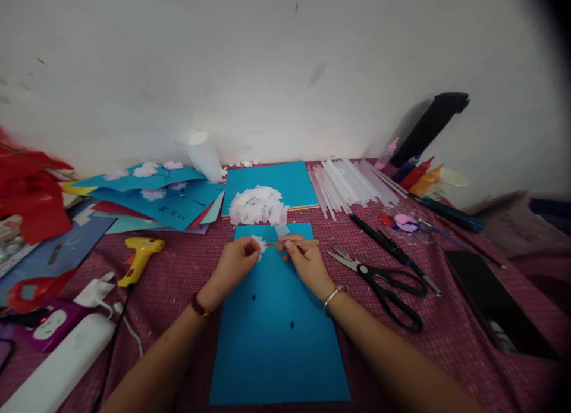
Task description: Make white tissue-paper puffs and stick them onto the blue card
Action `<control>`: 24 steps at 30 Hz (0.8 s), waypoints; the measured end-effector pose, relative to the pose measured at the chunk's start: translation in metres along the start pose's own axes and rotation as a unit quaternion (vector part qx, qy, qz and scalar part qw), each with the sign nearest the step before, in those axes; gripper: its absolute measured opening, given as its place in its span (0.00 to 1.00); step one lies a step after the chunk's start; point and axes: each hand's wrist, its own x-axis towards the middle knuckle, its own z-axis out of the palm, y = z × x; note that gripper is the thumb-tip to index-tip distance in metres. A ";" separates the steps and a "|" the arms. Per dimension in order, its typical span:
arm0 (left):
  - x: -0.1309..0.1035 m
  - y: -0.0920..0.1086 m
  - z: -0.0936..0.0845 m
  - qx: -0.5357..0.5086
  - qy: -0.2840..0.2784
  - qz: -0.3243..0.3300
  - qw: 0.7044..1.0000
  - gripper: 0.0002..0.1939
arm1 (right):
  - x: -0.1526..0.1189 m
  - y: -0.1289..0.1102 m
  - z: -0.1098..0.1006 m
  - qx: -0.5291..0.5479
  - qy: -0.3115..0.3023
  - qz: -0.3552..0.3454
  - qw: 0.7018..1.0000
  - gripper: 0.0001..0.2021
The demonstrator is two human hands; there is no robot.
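A blue sheet with small dark dots lies in front of me. Near its top left sits a cluster of white paper pieces; the pinched fingers of my left hand touch its left side. My right hand grips a thin brown stick, whose tip points left at the cluster. A loose white piece lies just above my right fingers. Behind, a heap of white paper pieces rests on another blue sheet.
Black-handled scissors, a pen and a phone lie at right. Glue sticks lie at the back right. On the left are a yellow glue gun, decorated blue cards and a white power strip.
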 end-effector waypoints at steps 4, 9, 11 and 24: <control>0.005 0.001 -0.003 -0.008 0.010 -0.024 1.000 0.05 | -0.009 -0.006 -0.003 0.023 0.026 0.016 0.999 0.12; 0.001 0.008 -0.023 -0.139 -0.113 -0.055 0.982 0.07 | -0.016 -0.011 -0.006 0.043 0.016 0.025 0.999 0.11; -0.003 0.009 -0.035 -0.207 -0.200 -0.064 0.955 0.10 | -0.015 -0.010 -0.007 0.053 0.020 0.043 0.997 0.11; -0.014 0.013 -0.039 0.095 -0.186 0.109 0.972 0.11 | -0.013 -0.002 -0.007 0.010 -0.013 0.041 0.999 0.12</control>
